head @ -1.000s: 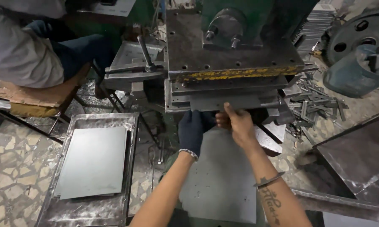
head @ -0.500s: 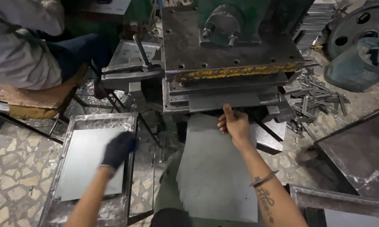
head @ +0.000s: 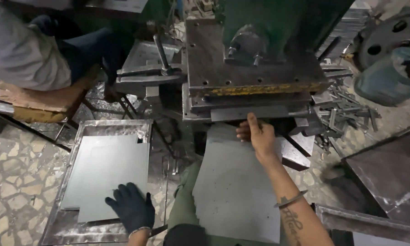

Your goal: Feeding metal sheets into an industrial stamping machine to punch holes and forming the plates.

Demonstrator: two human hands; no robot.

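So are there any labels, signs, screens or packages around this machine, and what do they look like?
No screens, packages or paper labels show.
Marking strip: a worn yellow band with dark patches, running along the front edge of the press plate, above the bare right hand.
Nothing marked shows on the grey sheets in the tray by the gloved left hand.

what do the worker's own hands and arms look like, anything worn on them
The left hand wears a dark knit glove with a pale cuff edge. The right hand is bare; its forearm is sleeveless, with a thin metal bangle and a dark tattoo below it.
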